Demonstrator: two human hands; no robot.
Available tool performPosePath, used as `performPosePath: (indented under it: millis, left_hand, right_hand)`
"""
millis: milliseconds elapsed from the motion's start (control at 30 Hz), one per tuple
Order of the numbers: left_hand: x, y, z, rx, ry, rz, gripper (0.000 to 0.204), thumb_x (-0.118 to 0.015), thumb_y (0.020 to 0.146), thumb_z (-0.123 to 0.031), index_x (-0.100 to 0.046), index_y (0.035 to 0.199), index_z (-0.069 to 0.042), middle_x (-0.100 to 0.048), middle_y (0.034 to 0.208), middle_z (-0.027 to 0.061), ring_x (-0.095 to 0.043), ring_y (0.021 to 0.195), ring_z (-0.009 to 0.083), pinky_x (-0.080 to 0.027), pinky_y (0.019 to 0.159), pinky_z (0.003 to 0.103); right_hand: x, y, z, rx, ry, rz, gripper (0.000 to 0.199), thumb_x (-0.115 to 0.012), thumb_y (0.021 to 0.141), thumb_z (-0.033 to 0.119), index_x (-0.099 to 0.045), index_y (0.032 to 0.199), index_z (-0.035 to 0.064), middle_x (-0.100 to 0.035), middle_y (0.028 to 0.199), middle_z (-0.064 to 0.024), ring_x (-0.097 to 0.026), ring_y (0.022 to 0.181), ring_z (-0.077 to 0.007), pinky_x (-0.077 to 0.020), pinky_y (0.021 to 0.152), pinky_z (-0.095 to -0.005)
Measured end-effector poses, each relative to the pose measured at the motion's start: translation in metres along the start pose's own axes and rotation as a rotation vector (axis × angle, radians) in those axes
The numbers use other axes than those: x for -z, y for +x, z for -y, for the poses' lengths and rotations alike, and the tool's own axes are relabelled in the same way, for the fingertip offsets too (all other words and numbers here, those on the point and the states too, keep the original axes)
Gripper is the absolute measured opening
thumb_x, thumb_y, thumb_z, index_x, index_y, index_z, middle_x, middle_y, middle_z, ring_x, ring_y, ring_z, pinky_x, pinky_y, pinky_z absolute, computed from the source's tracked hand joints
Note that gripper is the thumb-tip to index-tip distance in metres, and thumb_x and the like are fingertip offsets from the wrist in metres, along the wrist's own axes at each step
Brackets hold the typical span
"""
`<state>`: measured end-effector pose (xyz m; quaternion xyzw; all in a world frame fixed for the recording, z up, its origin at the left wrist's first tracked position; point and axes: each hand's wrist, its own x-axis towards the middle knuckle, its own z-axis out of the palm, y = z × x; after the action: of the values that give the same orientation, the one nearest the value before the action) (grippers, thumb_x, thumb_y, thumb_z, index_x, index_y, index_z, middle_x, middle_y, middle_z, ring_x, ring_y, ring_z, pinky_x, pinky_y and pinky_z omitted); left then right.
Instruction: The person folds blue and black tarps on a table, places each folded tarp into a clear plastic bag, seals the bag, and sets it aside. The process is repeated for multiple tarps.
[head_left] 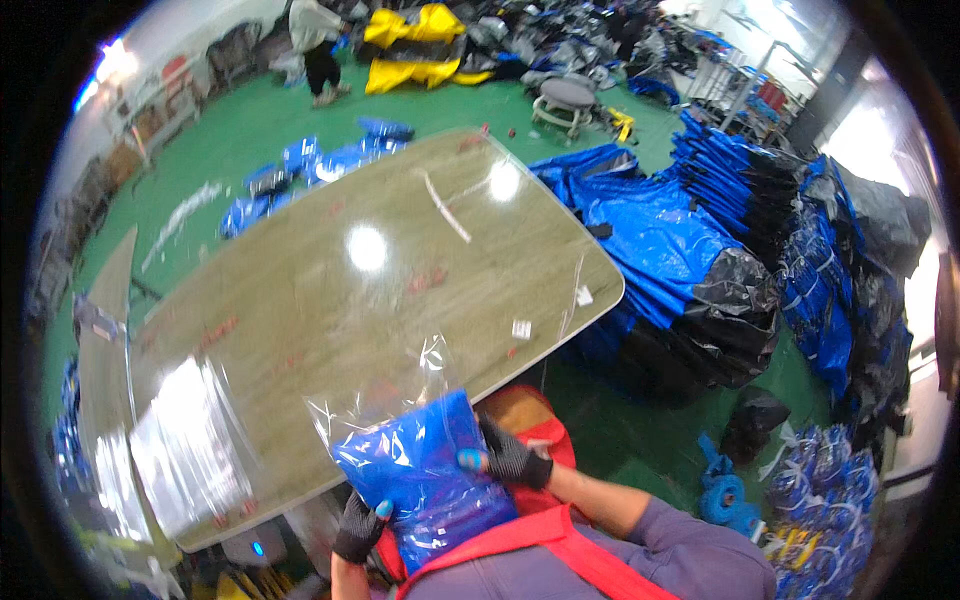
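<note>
Low at the centre, a bagged blue bundle (418, 465) is being held

Between both hands its sides are being pinched beneath the thumbs; the fingers behind are being mostly hidden. From the left hand (362, 528) it is lying to the upper right, from the right hand (512, 462) to the left. Clear film (326, 425) is being pointed up-frame, over the table (290, 310); the long axis cannot be told.

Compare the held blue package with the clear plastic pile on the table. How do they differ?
The held package has blue contents; the clear plastic pile looks colourless.
The package is bulky; the pile looks flat.
The package is gripped by the left hand and right hand at the table's near edge; the pile lies on the table, untouched.
Shared: shiny, see-through plastic.
</note>
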<state>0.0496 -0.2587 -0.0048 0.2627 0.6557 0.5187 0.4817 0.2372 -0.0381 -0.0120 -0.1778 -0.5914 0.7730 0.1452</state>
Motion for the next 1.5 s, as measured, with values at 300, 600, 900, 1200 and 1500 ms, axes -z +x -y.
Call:
performPosePath:
  millis: [300,600,900,1200,1500]
  left_hand:
    - [-0.02,0.002,0.05,-0.049,0.04,-0.221,0.075,-0.069,0.085,-0.034,-0.03,0.144,-0.006,-0.042,0.14,0.0147,-0.046,0.121,0.0266,-0.041,0.1,0.041]
    - [-0.006,0.011,-0.04,-0.413,0.269,-0.26,0.067,-0.068,0.085,-0.032,-0.038,0.141,-0.012,-0.038,0.144,0.0165,-0.037,0.13,0.0337,-0.036,0.105,0.046]
    - [0.014,0.039,-0.103,-0.911,-0.019,-0.393,0.083,-0.068,0.083,-0.042,-0.027,0.148,-0.012,-0.026,0.152,0.014,-0.027,0.139,0.0352,-0.024,0.112,0.05]
    - [0.015,0.038,-0.06,-0.579,-0.249,-0.36,0.048,-0.07,0.081,-0.032,-0.051,0.116,-0.006,-0.057,0.103,0.0073,-0.055,0.088,0.0193,-0.047,0.081,0.034]
    - [-0.015,0.033,-0.062,-0.61,0.23,-0.47,0.014,-0.056,0.092,-0.008,-0.06,0.103,-0.002,-0.061,0.093,0.0139,-0.058,0.09,0.0295,-0.048,0.082,0.038]
  right_hand:
    - [-0.001,-0.017,-0.019,-0.259,0.018,0.133,0.075,-0.069,0.085,0.041,-0.038,0.14,0.0002,-0.056,0.128,-0.0121,-0.051,0.117,-0.0202,-0.0424,0.099,-0.0369]
    - [0.013,0.014,0.018,-0.072,0.414,0.361,0.07,-0.063,0.091,0.035,-0.031,0.143,0.0013,-0.046,0.139,-0.0139,-0.047,0.124,-0.021,-0.0372,0.105,-0.0368]
    - [0.028,0.104,0.104,0.285,0.042,0.012,0.07,-0.082,0.073,0.016,-0.042,0.13,0.0105,-0.052,0.116,-0.0025,-0.049,0.109,-0.0142,-0.0435,0.096,-0.0314]
    - [-0.006,0.06,0.067,0.611,-0.295,-0.009,0.048,-0.072,0.083,0.027,-0.054,0.122,0.0042,-0.055,0.12,-0.0081,-0.053,0.112,-0.0195,-0.0408,0.098,-0.0326]
    - [-0.014,0.044,0.059,0.529,-0.494,-0.201,0.023,-0.062,0.092,0.024,-0.066,0.093,0.0017,-0.067,0.085,-0.0153,-0.068,0.078,-0.0245,-0.052,0.069,-0.0335]
